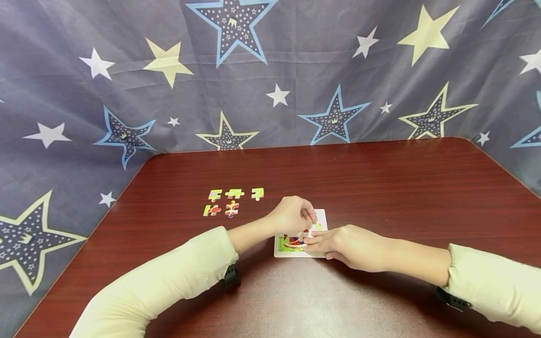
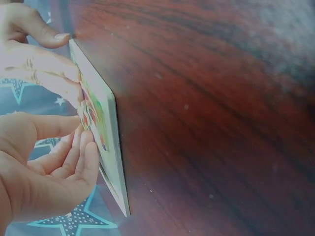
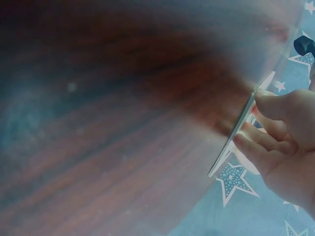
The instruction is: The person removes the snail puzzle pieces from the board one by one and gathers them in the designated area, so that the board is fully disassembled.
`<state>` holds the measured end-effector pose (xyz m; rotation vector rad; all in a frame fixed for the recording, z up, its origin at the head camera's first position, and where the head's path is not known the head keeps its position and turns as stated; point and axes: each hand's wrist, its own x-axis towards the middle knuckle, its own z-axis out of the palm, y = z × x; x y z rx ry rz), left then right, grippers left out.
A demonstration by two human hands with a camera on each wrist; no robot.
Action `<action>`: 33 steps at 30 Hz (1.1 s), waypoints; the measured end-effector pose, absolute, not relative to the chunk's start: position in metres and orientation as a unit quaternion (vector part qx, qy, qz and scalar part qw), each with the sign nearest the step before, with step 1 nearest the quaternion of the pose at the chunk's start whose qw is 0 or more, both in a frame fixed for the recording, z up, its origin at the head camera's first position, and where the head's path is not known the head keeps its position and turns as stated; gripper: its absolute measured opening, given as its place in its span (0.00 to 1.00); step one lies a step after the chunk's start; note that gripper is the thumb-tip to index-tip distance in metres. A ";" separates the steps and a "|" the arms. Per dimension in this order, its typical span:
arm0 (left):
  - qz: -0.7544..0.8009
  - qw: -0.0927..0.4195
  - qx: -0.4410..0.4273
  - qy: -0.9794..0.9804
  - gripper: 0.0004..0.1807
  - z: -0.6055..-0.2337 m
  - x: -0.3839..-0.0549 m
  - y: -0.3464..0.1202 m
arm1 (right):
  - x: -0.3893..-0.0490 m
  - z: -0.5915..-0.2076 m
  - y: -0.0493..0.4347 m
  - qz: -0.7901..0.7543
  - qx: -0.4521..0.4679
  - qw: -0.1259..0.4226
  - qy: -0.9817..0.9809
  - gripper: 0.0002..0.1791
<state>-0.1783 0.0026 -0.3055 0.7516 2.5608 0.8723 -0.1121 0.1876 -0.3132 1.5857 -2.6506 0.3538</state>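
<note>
A small white-framed jigsaw board (image 1: pixel 291 255) with a green, red and blue picture lies flat on the table. My left hand (image 1: pixel 291 216) reaches over its far side, thumb and forefinger pinching a small puzzle piece (image 2: pixel 85 123) right at the picture surface. Most of that piece is hidden by the fingertips. From the right, my right hand (image 1: pixel 355 246) rests its extended fingers on the picture. In the right wrist view its thumb lies at the edge of the board (image 3: pixel 231 137). Both hands cover much of the picture.
Several loose puzzle pieces (image 1: pixel 234 193) lie in two rows on the dark red wooden table (image 1: pixel 380 188), left of the board and farther back. A grey curtain (image 1: pixel 270 47) with stars hangs behind the table's far edge.
</note>
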 end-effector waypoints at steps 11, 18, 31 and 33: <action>0.323 0.193 0.238 0.896 0.05 -0.308 -0.185 0.004 | -0.112 -0.313 0.188 0.107 0.510 0.026 -0.853 0.22; 0.312 0.191 0.247 0.897 0.05 -0.309 -0.185 0.005 | -0.108 -0.314 0.187 0.075 0.503 0.034 -0.860 0.26; 0.304 0.210 0.234 0.899 0.06 -0.300 -0.183 0.005 | -0.106 -0.318 0.187 0.044 0.514 0.071 -0.854 0.27; 0.305 0.211 0.228 0.900 0.07 -0.300 -0.184 0.005 | -0.106 -0.319 0.187 0.037 0.516 0.079 -0.852 0.28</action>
